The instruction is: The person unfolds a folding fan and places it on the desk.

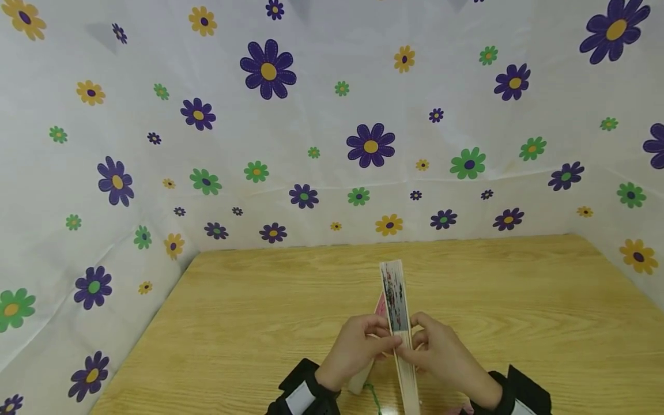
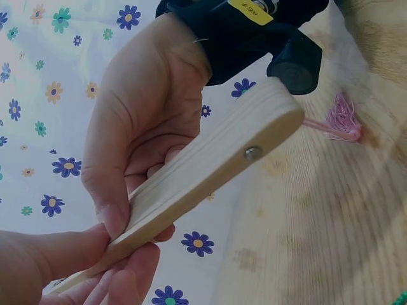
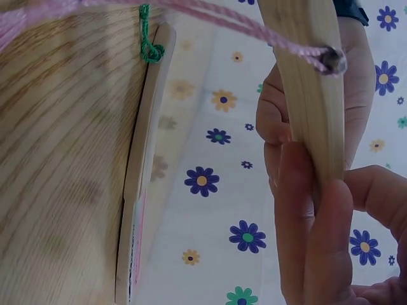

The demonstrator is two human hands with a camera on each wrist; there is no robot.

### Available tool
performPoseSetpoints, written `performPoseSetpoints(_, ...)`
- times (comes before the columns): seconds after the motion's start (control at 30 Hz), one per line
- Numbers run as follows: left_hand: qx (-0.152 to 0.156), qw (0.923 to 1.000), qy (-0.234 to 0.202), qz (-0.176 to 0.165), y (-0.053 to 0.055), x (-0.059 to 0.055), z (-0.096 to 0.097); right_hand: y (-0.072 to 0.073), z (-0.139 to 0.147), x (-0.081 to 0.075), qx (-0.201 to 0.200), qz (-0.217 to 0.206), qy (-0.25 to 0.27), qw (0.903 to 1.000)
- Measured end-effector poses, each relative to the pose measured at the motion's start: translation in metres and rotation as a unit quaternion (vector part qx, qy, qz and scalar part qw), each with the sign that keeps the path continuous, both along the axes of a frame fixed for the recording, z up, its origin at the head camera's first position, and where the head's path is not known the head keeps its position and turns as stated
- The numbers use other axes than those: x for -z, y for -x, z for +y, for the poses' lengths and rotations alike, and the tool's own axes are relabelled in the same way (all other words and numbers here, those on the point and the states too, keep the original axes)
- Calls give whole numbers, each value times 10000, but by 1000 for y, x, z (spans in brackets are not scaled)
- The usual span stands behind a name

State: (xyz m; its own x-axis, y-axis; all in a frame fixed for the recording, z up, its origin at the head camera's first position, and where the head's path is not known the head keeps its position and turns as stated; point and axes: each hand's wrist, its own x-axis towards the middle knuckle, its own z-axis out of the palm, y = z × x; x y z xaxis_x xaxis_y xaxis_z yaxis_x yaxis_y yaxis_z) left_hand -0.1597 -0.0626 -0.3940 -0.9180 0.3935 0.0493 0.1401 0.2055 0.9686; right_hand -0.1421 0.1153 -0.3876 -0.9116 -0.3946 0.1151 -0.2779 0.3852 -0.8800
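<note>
Both hands hold a folded wooden hand fan [image 1: 395, 300] upright over the table, its painted leaf showing near the top and bare sticks below. My left hand [image 1: 358, 346] pinches it from the left, thumb on the front. From the right, my right hand [image 1: 446, 349] pinches the same sticks with thumb and fingers. A metal rivet [image 2: 253, 153] joins the sticks at the lower end, where a pink cord [image 3: 254, 28] is tied. Behind it on the table lies a second folded fan [image 3: 135, 184] with a pink leaf and a green cord [image 3: 151, 52].
The wooden table [image 1: 249, 311] spreads around the hands. A white cloth with printed flowers [image 1: 321, 115] hangs along its back and sides. The pink tassel [image 2: 344, 118] rests near the held fan's riveted end.
</note>
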Motion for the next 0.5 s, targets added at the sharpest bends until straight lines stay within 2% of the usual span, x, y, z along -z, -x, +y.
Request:
performPoseSetpoints(0.2,-12,10000,-19,-48,0,-2,-1,0,1,-2,138,-49,-45,9999)
performPoseSetpoints(0.5,-44,9998,183,-102,0,-2,0,1,3,-4,289,-222,-188,9992)
